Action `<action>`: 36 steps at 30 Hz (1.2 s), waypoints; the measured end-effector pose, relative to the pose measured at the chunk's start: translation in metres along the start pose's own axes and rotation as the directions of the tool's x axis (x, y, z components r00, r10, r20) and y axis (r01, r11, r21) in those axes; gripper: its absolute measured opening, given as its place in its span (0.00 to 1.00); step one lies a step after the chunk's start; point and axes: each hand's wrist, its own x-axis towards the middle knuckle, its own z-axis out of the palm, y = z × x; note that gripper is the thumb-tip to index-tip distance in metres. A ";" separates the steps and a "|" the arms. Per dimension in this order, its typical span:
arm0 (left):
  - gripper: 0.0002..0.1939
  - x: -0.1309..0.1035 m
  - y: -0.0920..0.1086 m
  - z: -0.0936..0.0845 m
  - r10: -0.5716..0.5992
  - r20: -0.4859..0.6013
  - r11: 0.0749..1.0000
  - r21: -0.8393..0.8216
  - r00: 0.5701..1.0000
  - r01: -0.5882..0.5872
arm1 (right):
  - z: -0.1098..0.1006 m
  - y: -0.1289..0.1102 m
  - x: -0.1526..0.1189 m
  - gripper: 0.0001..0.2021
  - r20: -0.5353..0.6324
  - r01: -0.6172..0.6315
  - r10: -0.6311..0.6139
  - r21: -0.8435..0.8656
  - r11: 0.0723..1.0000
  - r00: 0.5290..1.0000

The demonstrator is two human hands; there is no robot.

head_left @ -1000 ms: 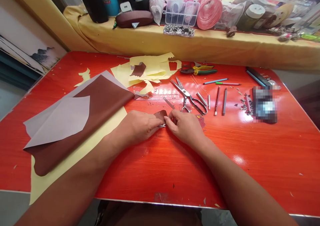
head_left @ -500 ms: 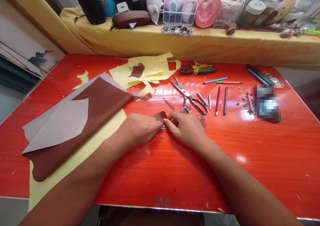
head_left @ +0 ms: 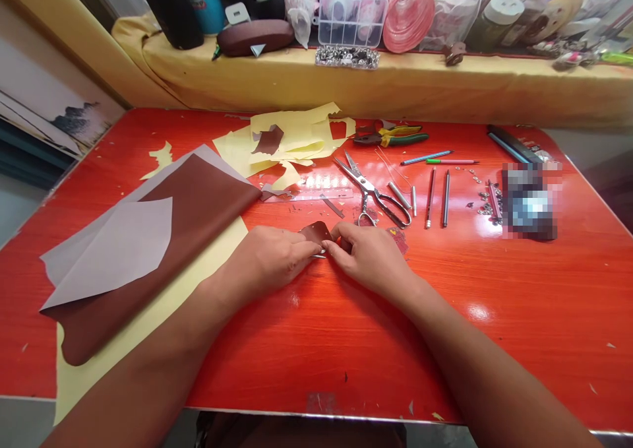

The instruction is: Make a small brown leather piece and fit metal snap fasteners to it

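Observation:
Near the middle of the table, my left hand (head_left: 273, 255) is closed on a small brown leather piece (head_left: 316, 231) with tiny holes near its edge. My right hand (head_left: 370, 255) pinches the same piece from the other side, thumb and fingers meeting at its right edge. A thin silvery metal bit (head_left: 319, 256) shows under the left fingertips; its kind is not clear. Just beyond the hands lie open scissors (head_left: 364, 184). To the left is a folded brown leather sheet (head_left: 198, 204) with a grey backing, on top of yellow paper (head_left: 148, 332).
Yellow paper scraps (head_left: 291, 131) and pliers (head_left: 395, 136) lie at the back of the red table (head_left: 346, 342). Pens (head_left: 446, 198), metal rods (head_left: 399, 196) and small metal fittings (head_left: 482, 197) are to the right. A cloth-covered ledge (head_left: 247, 82) holds boxes and jars.
Both hands stay on the leather piece with only a slight shift of the fingers; a little more of the piece and the metal bit shows. The view has moved slightly.

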 end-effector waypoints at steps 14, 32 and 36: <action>0.12 0.001 -0.001 0.000 0.021 -0.038 1.000 -0.002 0.999 -0.021 | -0.002 -0.004 0.000 0.09 0.031 -0.020 0.022 -0.043 0.999 0.999; 0.10 0.007 -0.001 -0.013 -0.189 0.101 0.917 -0.338 0.977 0.212 | -0.002 -0.003 0.000 0.08 0.026 -0.014 0.016 -0.069 0.998 1.000; 0.15 0.016 0.006 -0.036 -0.327 0.258 0.732 -0.540 0.909 0.416 | -0.001 -0.002 -0.001 0.06 0.027 -0.008 0.009 -0.036 0.999 1.000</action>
